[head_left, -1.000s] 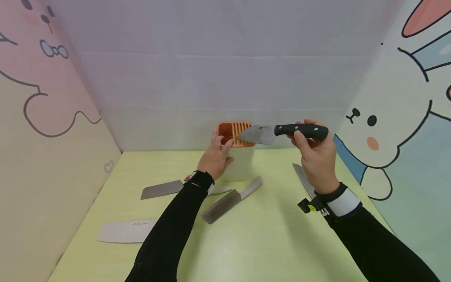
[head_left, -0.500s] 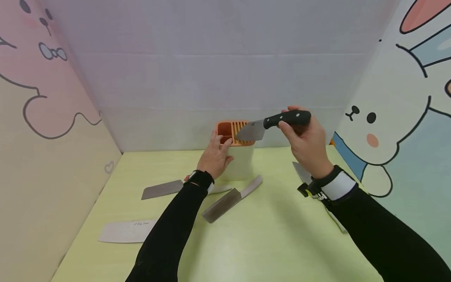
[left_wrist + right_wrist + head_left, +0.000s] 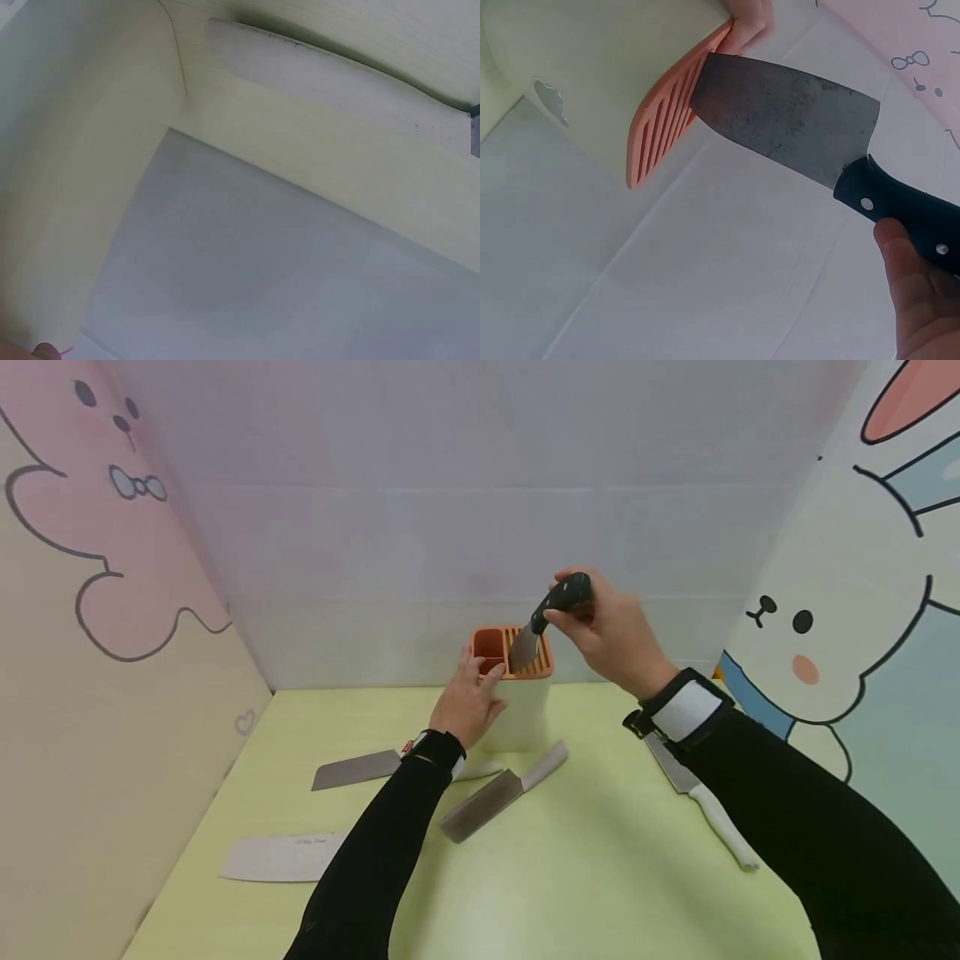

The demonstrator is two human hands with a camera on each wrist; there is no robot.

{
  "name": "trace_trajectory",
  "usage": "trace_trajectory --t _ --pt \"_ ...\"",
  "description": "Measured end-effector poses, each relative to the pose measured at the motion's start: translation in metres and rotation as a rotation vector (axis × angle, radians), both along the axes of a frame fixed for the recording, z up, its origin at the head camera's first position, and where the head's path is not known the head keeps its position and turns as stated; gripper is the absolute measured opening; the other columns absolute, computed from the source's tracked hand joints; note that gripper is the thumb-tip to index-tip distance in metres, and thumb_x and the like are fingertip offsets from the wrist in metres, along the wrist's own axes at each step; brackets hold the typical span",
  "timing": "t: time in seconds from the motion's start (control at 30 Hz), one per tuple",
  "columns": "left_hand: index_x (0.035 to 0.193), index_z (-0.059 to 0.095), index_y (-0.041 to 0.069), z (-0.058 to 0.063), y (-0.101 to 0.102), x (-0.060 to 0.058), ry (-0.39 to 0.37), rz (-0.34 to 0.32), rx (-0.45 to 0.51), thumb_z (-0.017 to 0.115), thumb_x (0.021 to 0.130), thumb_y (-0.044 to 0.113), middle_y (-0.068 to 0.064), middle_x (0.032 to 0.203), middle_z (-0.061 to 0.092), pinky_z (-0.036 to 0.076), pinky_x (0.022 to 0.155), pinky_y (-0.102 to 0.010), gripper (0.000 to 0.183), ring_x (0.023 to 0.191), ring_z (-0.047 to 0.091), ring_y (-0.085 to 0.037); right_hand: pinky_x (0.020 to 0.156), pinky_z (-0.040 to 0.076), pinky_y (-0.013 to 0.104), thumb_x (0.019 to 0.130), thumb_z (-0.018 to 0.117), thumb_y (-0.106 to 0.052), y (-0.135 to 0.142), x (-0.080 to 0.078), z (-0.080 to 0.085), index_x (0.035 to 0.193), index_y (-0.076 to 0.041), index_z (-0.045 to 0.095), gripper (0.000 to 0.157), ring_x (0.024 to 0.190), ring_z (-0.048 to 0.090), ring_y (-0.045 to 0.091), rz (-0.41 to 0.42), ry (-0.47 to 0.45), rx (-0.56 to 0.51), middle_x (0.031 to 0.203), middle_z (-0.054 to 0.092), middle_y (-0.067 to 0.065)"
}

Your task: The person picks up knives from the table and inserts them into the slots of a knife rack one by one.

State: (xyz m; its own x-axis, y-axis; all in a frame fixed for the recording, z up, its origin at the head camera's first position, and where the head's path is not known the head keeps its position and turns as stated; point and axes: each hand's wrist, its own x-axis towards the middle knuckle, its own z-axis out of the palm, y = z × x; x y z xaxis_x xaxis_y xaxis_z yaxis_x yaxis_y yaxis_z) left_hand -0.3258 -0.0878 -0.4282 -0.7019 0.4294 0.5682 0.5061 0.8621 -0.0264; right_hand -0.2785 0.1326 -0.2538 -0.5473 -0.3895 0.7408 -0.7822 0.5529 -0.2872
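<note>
The right hand (image 3: pixel 611 627) has its fingers pinching the black handle of a knife (image 3: pixel 538 623), blade slanting down at the slotted orange top of a pale holder (image 3: pixel 517 718) — whether the tip has entered a slot I can't tell. The left hand (image 3: pixel 467 703) rests on the holder's rim, fingers spread. On the desk (image 3: pixel 600 877), a cleaver (image 3: pixel 483 806) lies in front of the holder; a white-handled knife (image 3: pixel 720 818) lies off to the right.

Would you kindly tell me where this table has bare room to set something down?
The table is bare from the diagonal cleaver to the rightmost knife, and at the back between left wall and left hand. Above and before the knife holder it's crowded.
</note>
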Motion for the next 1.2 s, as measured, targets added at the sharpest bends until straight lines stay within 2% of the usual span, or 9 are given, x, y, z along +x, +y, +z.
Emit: trace_trajectory --t 0.2,0.47,0.67,1.0,1.2 --pt "0.138 0.042 0.018 -0.003 -0.001 -0.002 0.025 -0.008 -0.007 0.058 0.085 0.045 -0.019 0.131 0.04 0.035 0.103 -0.039 0.061 0.137 0.014 -0.04 0.069 0.055 0.037 0.088 0.059 -0.029 -0.011 -0.008 -0.006 0.128 -0.004 0.044 0.048 0.081 0.066 0.018 0.002 -0.044 0.074 0.106 0.065 0.015" --pt "0.138 0.042 0.018 -0.007 0.0 -0.003 0.051 -0.013 -0.027 0.055 0.086 0.047 -0.019 0.129 0.04 0.034 0.104 -0.039 0.061 0.138 0.012 -0.039 0.068 0.056 0.038 0.09 0.056 -0.03 -0.021 -0.021 -0.015 0.129 -0.004 0.043 0.048 0.081 0.067 0.021 -0.011 -0.073 0.107 0.1 0.065 0.015" --pt "0.138 0.041 0.017 -0.005 0.0 -0.002 0.065 -0.006 -0.042 0.055 0.086 0.047 -0.02 0.129 0.04 0.026 0.108 -0.04 0.061 0.138 0.013 -0.039 0.063 0.055 0.036 0.091 0.054 -0.032 -0.028 -0.032 -0.025 0.129 -0.004 0.041 0.049 0.082 0.067 0.023 -0.035 -0.084 0.16 0.099 0.067 0.016" --pt "0.137 0.039 0.017 -0.005 0.001 -0.002 0.08 -0.005 -0.053 0.055 0.086 0.048 -0.019 0.128 0.041 0.029 0.106 -0.04 0.062 0.137 0.016 -0.04 0.065 0.055 0.037 0.09 0.055 -0.032 -0.032 -0.041 -0.042 0.13 -0.005 0.041 0.05 0.077 0.065 0.02 -0.078 -0.14 0.184 0.094 0.066 0.014" --pt "0.138 0.038 0.017 -0.004 0.0 -0.001 0.079 0.004 -0.064 0.054 0.087 0.048 -0.019 0.128 0.04 0.023 0.109 -0.039 0.062 0.137 0.017 -0.04 0.063 0.055 0.036 0.091 0.054 -0.033 -0.035 -0.047 -0.051 0.129 -0.005 0.04 0.049 0.077 0.066 0.022 -0.088 -0.152 0.19 0.094 0.066 0.015"
